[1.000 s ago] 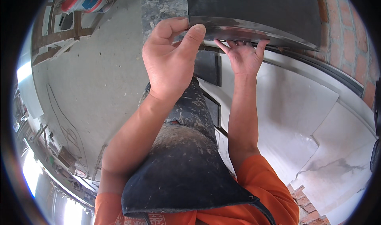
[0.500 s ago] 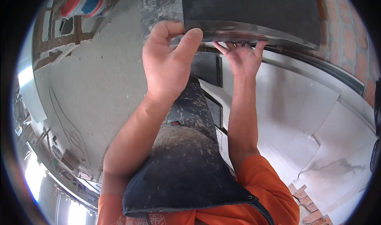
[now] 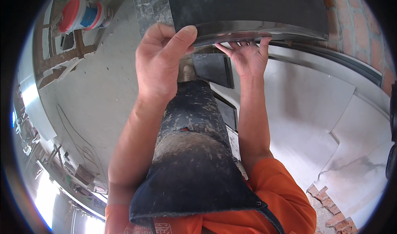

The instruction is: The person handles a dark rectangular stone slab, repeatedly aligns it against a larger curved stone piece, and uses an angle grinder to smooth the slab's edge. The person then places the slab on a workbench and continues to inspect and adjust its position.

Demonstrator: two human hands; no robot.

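A large dark stone slab (image 3: 248, 4) with a glossy, rounded front edge lies in front of me at the top of the view. My left hand (image 3: 162, 60) pinches its near left corner, thumb on top and the other fingers curled beside the edge. Under the front edge, my right hand (image 3: 247, 57) is turned palm up. Its fingertips reach beneath the slab and the thumb presses at the edge, so those tips are partly hidden. A grey, stained strip (image 3: 152, 9) borders the slab on its left.
Brick wall (image 3: 355, 23) rises at the right of the slab. Pale panels (image 3: 306, 110) stand to my right, above broken bricks (image 3: 331, 207). Smaller dark slabs (image 3: 213, 68) lean below. A red-lidded bucket (image 3: 84, 15) is at the far left; a thin cable (image 3: 78, 135) lies on the floor.
The slab and both hands appear shifted slightly left in the view, the left hand most. A shoe tip now shows below the slab. Both hands keep their hold on the edge.
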